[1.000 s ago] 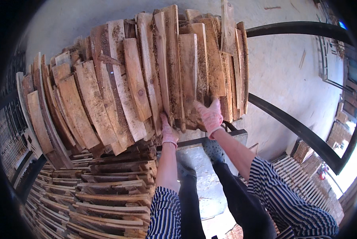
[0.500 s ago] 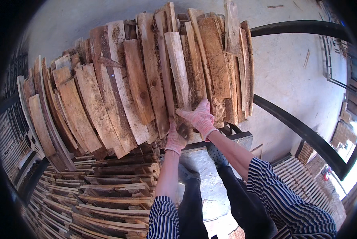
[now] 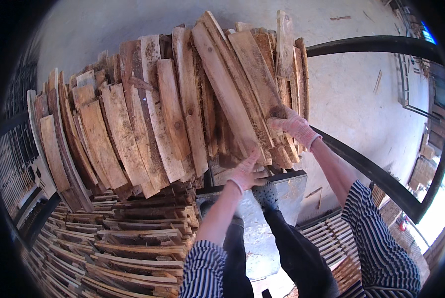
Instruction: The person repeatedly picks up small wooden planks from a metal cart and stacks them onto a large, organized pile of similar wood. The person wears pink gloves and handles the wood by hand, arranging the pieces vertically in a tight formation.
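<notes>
A row of rough wooden planks point(image 3: 115, 134) stands packed side by side across the middle. Several at its right part lean over to the right. At the lower end of one leaning plank point(image 3: 227, 89) is my left hand point(image 3: 247, 171), in a pink-and-white knit glove, its fingers spread and the tips against the wood. My right hand point(image 3: 294, 126), gloved alike, is closed on the lower right edge of a wider plank point(image 3: 256, 69); some of its fingers are hidden.
Below left lies a big layered stack of thin boards point(image 3: 138, 248). A black metal frame point(image 3: 366, 164) curves along the right side, with a rail behind the planks. My feet stand on a grey metal plate point(image 3: 287, 191). Slatted wood point(image 3: 327, 236) lies at the lower right.
My hands have moved apart, the right one rightward to the wider plank. Several planks have tilted right, leaving a gap at their lower left. The left hand's fingers have spread.
</notes>
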`<state>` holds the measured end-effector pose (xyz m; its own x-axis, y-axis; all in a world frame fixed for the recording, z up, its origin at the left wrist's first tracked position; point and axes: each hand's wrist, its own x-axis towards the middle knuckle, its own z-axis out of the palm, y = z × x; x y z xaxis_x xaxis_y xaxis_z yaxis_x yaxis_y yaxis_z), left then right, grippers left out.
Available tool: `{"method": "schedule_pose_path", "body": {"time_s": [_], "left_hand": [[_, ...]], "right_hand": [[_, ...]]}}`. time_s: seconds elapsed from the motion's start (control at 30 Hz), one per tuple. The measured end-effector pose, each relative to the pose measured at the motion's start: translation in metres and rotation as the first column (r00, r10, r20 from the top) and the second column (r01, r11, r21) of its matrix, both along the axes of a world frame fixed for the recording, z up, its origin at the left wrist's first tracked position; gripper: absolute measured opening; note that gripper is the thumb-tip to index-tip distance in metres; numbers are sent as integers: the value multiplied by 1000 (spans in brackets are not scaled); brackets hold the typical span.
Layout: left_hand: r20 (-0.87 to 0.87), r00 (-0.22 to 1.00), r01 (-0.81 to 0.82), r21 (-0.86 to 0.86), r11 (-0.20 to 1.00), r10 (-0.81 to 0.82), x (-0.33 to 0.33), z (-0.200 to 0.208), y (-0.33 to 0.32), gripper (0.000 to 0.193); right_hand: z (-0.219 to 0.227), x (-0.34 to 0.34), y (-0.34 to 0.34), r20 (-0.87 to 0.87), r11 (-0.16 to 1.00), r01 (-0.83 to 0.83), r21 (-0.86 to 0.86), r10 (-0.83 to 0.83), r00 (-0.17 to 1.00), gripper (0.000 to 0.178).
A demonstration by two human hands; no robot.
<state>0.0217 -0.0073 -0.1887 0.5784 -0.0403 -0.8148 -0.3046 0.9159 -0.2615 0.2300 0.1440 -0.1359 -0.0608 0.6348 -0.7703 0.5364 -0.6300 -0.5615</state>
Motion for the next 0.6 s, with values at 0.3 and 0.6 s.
{"method": "schedule_pose_path", "body": {"time_s": [0.3,0.6], "left_hand": [[-184,834,-382,487,785,520,-141,-98,55,52],[38,951,-284,500,818,307,-106,0,85,77]], "right_hand": [[33,-104,-4,-302,977,148,-154,-189,934,98],[21,-80,-29,-557,871,363,-330,-491,670,98]]}}
